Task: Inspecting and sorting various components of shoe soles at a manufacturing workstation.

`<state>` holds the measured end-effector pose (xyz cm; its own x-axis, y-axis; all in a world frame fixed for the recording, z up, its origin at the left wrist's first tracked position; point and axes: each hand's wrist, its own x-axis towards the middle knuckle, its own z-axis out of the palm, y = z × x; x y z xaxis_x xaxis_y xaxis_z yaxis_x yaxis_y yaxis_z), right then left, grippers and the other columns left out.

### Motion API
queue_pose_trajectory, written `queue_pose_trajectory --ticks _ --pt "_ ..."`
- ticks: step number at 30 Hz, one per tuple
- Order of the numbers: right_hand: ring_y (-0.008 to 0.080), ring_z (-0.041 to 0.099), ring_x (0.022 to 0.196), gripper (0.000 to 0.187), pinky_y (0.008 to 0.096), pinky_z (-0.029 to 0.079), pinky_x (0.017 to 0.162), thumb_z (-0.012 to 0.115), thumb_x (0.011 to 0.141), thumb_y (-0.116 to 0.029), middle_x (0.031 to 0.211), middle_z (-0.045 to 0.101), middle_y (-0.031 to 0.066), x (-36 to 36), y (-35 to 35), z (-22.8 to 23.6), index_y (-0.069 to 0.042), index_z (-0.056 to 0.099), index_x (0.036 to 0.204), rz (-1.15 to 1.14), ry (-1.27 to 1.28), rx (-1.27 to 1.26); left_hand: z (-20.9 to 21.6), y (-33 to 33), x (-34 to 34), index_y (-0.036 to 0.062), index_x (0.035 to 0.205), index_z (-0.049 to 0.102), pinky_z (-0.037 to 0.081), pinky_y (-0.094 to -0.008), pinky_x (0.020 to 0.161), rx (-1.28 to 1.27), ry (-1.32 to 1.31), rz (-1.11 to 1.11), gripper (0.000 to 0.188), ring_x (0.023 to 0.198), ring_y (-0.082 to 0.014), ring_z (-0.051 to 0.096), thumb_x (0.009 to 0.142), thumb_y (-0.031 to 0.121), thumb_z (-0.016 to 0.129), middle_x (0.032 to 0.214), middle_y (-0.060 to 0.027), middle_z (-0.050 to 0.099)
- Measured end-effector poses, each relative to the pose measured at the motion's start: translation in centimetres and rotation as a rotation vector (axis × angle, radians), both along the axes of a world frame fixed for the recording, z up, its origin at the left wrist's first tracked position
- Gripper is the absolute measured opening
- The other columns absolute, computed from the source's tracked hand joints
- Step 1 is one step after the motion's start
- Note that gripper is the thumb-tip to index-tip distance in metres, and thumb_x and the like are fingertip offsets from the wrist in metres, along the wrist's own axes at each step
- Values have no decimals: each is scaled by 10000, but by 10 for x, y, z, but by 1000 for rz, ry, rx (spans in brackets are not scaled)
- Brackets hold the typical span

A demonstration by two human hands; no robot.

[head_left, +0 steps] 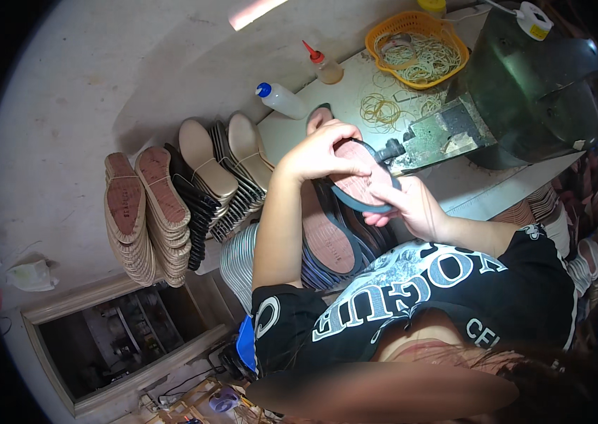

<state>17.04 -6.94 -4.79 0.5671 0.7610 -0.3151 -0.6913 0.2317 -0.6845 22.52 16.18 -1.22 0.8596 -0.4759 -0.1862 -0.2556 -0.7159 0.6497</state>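
A shoe insole (349,185) with a pinkish-brown face and a dark rim is held between my two hands, its long side close to a small black head (389,150) on a green machine. My left hand (321,152) grips it from the left, thumb pressed on the face. At the lower right end, my right hand (413,206) pinches it, thumb on the face and fingers curled underneath. Whether the rim touches the machine's head I cannot tell. Below my hands lies a stack of similar insoles (331,244), partly hidden by my left forearm.
Against the wall stand stacks of beige insoles (126,205) and dark-edged ones (203,159). On the white table (355,78) are a blue-capped bottle (283,100), a red-tipped bottle (326,68), loose rubber bands (380,113) and a yellow basket (382,35). The green machine body (525,92) fills the right.
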Motion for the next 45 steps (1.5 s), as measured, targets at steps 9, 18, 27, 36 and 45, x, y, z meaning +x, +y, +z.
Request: queue_pose_trajectory --ticks 9,18,27,36,45 --pt "203 684 865 386 274 562 747 565 950 -277 1002 661 138 -1 6 -1 68 573 1123 -41 -27 -1 5 6 -5 39 847 585 382 -248 591 -81 261 194 365 685 -67 447 729 313 795 717 34 522" --pt "226 699 780 423 276 571 663 608 917 -327 880 677 174 -1 9 -9 80 596 1028 -128 -30 -41 -6 6 -38 -22 872 626 464 -313 592 -21 209 451 533 660 -140 559 698 458 775 725 -77 605" --pt "117 646 813 277 270 536 712 673 859 -275 909 680 46 -9 2 -8 -31 658 990 -87 -168 -52 -11 -34 -82 -39 822 655 477 -292 510 -338 378 823 510 574 -154 589 773 465 720 683 -102 632" --pt "109 643 804 298 272 528 710 695 842 -268 912 679 43 5 -32 -15 -30 672 1019 140 -378 -202 3 -56 -106 -90 914 634 547 -295 495 -554 616 836 576 569 -248 679 862 484 619 712 -198 664" --pt "69 608 737 265 228 491 670 705 829 -270 844 675 29 11 -40 -5 -17 686 906 270 -380 -276 1 -54 -100 -19 786 645 447 -213 386 -579 454 938 321 420 -124 563 785 279 764 581 -90 618"
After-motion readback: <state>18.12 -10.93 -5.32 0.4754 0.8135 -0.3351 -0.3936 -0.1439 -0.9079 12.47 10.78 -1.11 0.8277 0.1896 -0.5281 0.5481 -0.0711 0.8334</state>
